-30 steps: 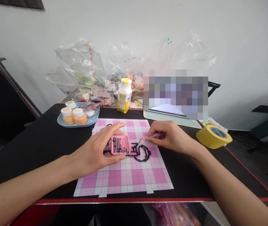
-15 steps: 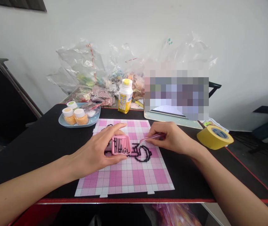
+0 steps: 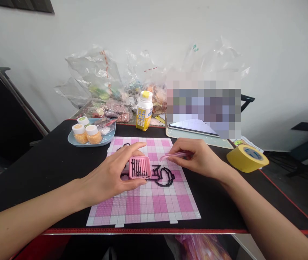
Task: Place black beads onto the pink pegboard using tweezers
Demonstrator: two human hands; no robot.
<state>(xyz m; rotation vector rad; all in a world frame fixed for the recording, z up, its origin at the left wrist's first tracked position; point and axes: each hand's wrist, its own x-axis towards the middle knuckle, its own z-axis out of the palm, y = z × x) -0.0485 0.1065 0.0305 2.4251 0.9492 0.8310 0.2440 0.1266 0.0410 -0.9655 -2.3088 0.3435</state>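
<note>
My left hand (image 3: 116, 168) grips a small pink bead tray (image 3: 140, 168) by its edges, thumb in front and fingers behind. Black beads lie in rows in the tray's grooves, mostly toward its left side. Pinched in my right hand (image 3: 193, 155) is a pair of pink tweezers (image 3: 174, 155), its tips just above the pegboard; whether a bead is between them is too small to tell. Beneath both hands lies the pink-and-white checked pegboard (image 3: 143, 213). A black bead outline (image 3: 166, 177) stands on it right of the tray, and part of the pattern is hidden by my left hand.
A blue plate (image 3: 100, 142) at the back left holds lidded bead jars (image 3: 93, 134). Behind the board stand a yellow-and-white bottle (image 3: 144, 110) and bags of beads (image 3: 113, 108). A blurred-out screen (image 3: 202, 108) is back right, near a yellow tape roll (image 3: 247, 159).
The tweezers' tips have lifted from the black bead outline and moved slightly up and away from it. My left hand and the tray stay nearly in place.
</note>
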